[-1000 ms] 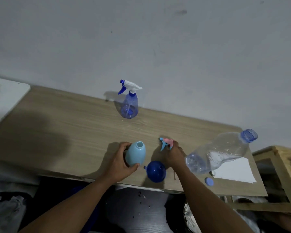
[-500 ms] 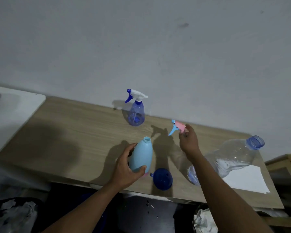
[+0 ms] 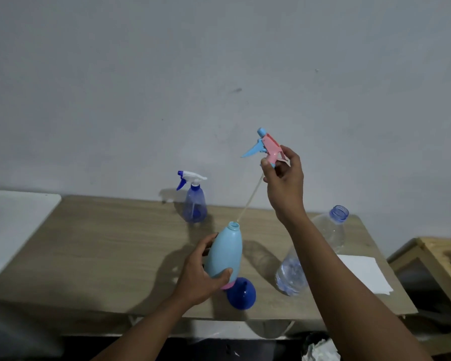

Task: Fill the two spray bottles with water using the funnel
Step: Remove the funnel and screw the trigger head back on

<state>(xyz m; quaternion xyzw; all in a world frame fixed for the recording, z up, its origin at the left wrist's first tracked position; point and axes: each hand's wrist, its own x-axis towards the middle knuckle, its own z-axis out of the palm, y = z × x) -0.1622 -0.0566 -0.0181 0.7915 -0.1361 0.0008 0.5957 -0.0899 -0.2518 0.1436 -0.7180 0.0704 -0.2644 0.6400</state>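
Both hands loaded: your L hand [image 3: 201, 277] grips light-blue plastic bottle [image 3: 227, 252]; R hand [image 3: 284, 181] pinches pink-blue trigger head [image 3: 268, 146] above.

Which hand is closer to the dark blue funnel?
Left. The left hand grips the light blue bottle just beside the funnel; the right hand holds the sprayer head high above.

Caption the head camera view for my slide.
Left hand grips the light blue bottle; right hand holds its spray head above, tube reaching the open neck.

No legible text, label or number, perhaps through dim light.
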